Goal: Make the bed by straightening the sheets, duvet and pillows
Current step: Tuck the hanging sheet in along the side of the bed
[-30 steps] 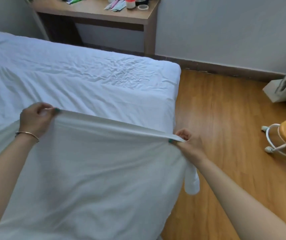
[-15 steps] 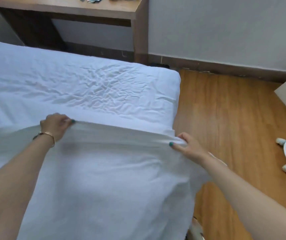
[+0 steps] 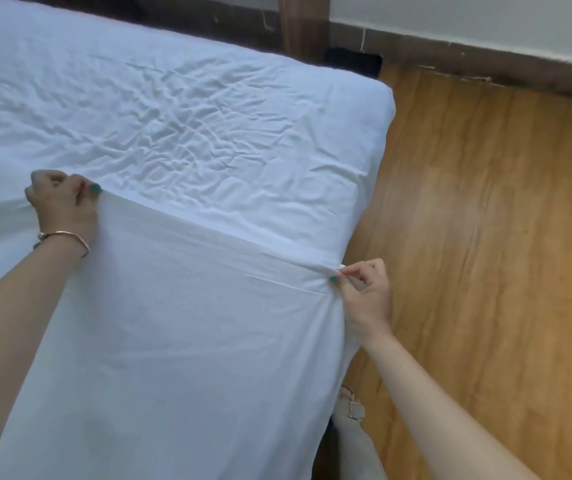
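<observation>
A: What has changed with the plain white cotton top sheet [image 3: 180, 323]?

B: Its leading edge, lifted a second ago, now lies flat across the wrinkled white bed [image 3: 208, 133].

A: And the hands?

B: The left hand [image 3: 64, 199] grips the edge; the right hand [image 3: 364, 289] pinches its corner at the bedside. The wrinkles beyond remain uncovered.

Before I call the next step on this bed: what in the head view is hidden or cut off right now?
- Pillows: none in frame; the head view's edges cut off the rest of the white bed.
- White top sheet: its near end runs off the bottom edge; it hides the bed under it.
- Corner pinched by the right hand: the fingers cover it.
- Left hand: its knuckles hide the grip on the sheet edge.
- Wooden desk leg: cut off at the top edge.
</observation>
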A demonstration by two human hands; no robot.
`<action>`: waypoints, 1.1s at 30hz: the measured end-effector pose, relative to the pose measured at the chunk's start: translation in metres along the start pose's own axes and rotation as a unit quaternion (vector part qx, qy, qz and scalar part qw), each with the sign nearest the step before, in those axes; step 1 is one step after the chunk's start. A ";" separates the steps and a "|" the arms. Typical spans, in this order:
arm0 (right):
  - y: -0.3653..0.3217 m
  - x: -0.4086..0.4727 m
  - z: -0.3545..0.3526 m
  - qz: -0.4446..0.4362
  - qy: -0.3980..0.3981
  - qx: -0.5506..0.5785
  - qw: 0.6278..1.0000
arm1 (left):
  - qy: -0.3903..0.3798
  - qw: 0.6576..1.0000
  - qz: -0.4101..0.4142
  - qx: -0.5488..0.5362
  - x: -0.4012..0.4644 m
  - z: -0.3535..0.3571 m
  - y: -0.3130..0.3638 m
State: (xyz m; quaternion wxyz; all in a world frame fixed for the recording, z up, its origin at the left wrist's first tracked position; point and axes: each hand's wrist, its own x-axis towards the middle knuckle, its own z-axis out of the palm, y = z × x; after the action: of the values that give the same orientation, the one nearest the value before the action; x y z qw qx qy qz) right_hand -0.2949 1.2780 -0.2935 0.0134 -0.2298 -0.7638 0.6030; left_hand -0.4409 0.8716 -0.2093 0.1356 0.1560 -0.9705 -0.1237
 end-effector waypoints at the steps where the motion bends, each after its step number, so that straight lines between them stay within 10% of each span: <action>1: 0.002 -0.001 0.002 0.013 -0.007 -0.028 0.999 | -0.033 0.999 -0.009 0.021 0.002 0.004 -0.002; 5: 0.016 -0.002 -0.009 0.078 -0.111 -0.053 0.989 | -0.191 0.975 -0.073 0.087 -0.017 0.012 0.018; 10: 0.031 0.009 -0.051 0.072 -0.248 -0.185 0.948 | -0.250 0.961 0.120 -0.022 -0.109 0.020 0.100; 15: 0.025 0.027 -0.082 0.111 -0.064 -0.433 0.892 | -0.180 0.981 -0.033 0.065 -0.162 0.030 0.162; 19: 0.001 -0.017 -0.093 0.100 -0.125 -0.243 0.957 | -0.215 0.972 -0.080 0.054 -0.250 0.017 0.167; 27: -0.030 -0.202 -0.058 0.004 -0.406 -0.226 0.885 | -0.243 0.957 -0.063 0.148 -0.468 -0.078 0.041; 33: -0.025 -0.259 0.010 -0.458 -0.418 -0.379 0.687 | -0.078 0.890 -0.448 0.009 -0.523 -0.127 -0.032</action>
State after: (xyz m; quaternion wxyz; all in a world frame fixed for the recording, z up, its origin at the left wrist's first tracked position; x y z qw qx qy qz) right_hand -0.0747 1.1693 -0.2065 -0.1211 0.4384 -0.8642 0.2152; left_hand 0.0845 0.9925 -0.2171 -0.0117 0.5658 -0.8058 -0.1745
